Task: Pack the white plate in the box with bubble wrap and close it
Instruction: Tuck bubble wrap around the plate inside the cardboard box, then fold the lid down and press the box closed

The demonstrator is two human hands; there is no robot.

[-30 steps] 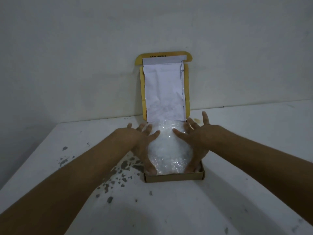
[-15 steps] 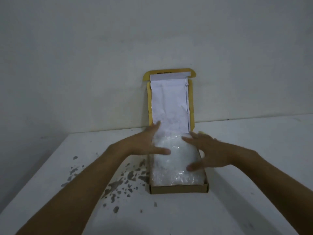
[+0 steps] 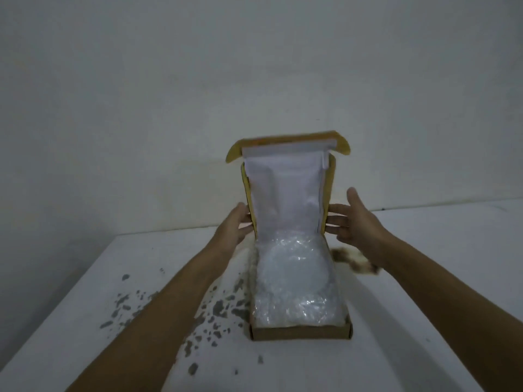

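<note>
Nearest, a shallow cardboard box sits on the chipped white desk, filled with bubble wrap; the plate under it cannot be made out. Farther back, the left hand touches the upright lid's left edge, fingers loosely spread, while the right hand hangs open just beside its right edge. No lettering is legible.

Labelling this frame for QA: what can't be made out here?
- White plate: head view, hidden under the bubble wrap filling the box.
- Left hand: fingertips hidden behind the lid edge, so contact is unclear.
- Right hand: motion-blurred; whether it touches the lid is unclear.
- Lid flap print: too small and blurred.
- Both elbows: cut off by the frame's bottom edge.
</note>
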